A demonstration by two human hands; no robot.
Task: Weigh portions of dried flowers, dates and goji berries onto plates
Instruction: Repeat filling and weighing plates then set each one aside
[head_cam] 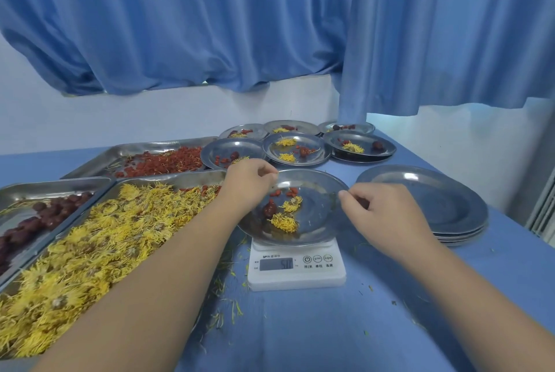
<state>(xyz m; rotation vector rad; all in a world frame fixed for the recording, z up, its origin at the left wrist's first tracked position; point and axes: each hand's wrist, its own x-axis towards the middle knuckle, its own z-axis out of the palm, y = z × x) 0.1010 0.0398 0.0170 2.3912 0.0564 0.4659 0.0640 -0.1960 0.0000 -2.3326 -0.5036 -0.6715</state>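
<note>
Six filled plates (pixel 296 149) at back; both hands, left hand (pixel 247 183) & right hand (pixel 383 211), pinch loaded plate (pixel 318 188) rim on scale (pixel 295 266). Empty stack (pixel 426 200) left.

- Dried flowers (pixel 90 239): bright yellow.
- Goji berries (pixel 162 165): orange-red.
- Dates (pixel 45 215): dark maroon.
- Trays (pixel 99 158), plates (pixel 444 200): silver-grey steel.
- Scale (pixel 295 263): white, grey display.
- Tabletop (pixel 330 326), curtains (pixel 210 20): plain blue.

Blue table (pixel 300 329) — trays, plates, one scale.
Three trays (pixel 99 191) at left edge; scale (pixel 295 266) central; filled plates (pixel 295 149) far side; empty stack (pixel 444 206) right.
</note>
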